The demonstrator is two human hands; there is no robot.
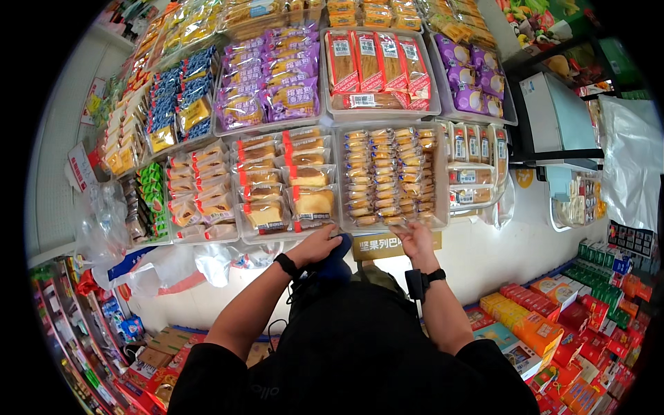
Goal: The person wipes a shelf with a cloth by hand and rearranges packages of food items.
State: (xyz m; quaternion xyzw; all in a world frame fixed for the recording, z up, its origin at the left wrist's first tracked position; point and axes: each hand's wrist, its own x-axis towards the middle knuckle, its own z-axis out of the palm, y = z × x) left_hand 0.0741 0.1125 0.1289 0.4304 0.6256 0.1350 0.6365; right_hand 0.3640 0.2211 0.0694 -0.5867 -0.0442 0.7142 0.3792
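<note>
My left hand [320, 244] holds a dark blue cloth [337, 255] by the front edge of a clear plastic tray of packaged sliced bread [313, 202]. The cloth hangs down below the fingers. My right hand [416, 239] is at the front rim of the neighbouring clear tray [440, 207], its fingertips near the small wrapped pastries [386, 192] that stand there in rows. Whether those fingers grip the rim or a pastry, I cannot tell. A brown sign [373, 246] with writing hangs below this tray, between my hands.
Behind stand trays of purple-wrapped buns [293, 78], long red-and-clear bread packs [368, 62] and blue-wrapped snacks [168, 96]. A scale-like machine [557, 111] and a roll of clear bags [630, 161] are at the right. Stacked boxes [539, 332] lie low at the right, shelves at the left.
</note>
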